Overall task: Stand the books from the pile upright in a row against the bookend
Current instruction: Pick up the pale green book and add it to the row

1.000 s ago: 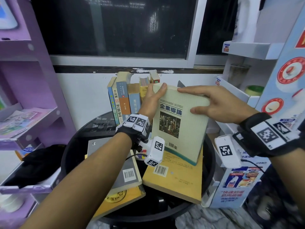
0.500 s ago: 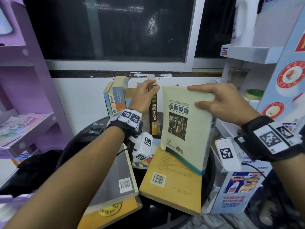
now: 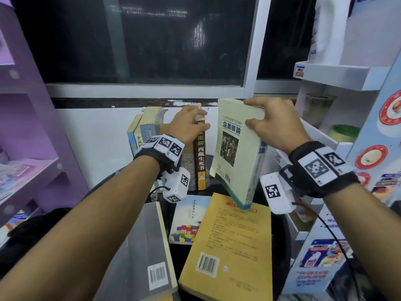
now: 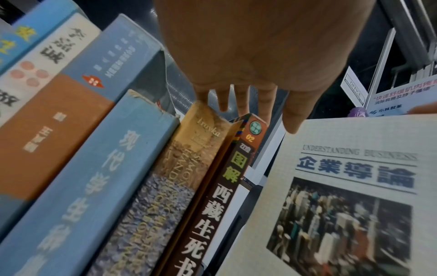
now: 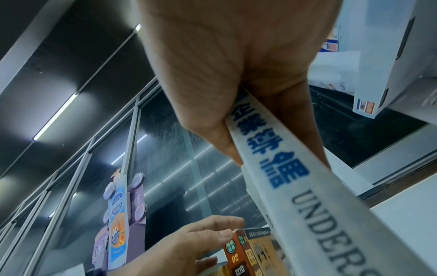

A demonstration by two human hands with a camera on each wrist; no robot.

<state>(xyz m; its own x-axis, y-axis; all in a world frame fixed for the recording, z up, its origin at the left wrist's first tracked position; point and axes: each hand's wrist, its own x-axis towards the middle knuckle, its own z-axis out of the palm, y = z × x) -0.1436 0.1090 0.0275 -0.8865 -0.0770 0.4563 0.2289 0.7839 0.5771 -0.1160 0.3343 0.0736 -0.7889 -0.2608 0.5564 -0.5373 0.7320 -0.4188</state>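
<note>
My right hand (image 3: 271,124) grips the top edge of a pale green book (image 3: 238,161) and holds it nearly upright in the air, its lower corner over the pile. The thumb and fingers pinch its spine (image 5: 283,168). Just left of it stands a row of upright books. A brown-spined book (image 3: 201,161) is at the right end of the row, with blue ones (image 3: 138,135) further left. My left hand (image 3: 188,124) rests its straight fingers over the tops of the brown book (image 4: 220,196) and its neighbour. I cannot plainly make out the bookend.
Flat on the round black table (image 3: 280,235) lie a yellow book (image 3: 227,246), a grey book (image 3: 141,253) and a white book with coloured blocks (image 3: 188,218). A purple shelf (image 3: 32,131) stands at the left, white shelves (image 3: 329,77) and printed boxes at the right.
My left hand let go of the pale green book and moved onto the tops of the standing row. My right hand turned the book upright and carried it toward the row.
</note>
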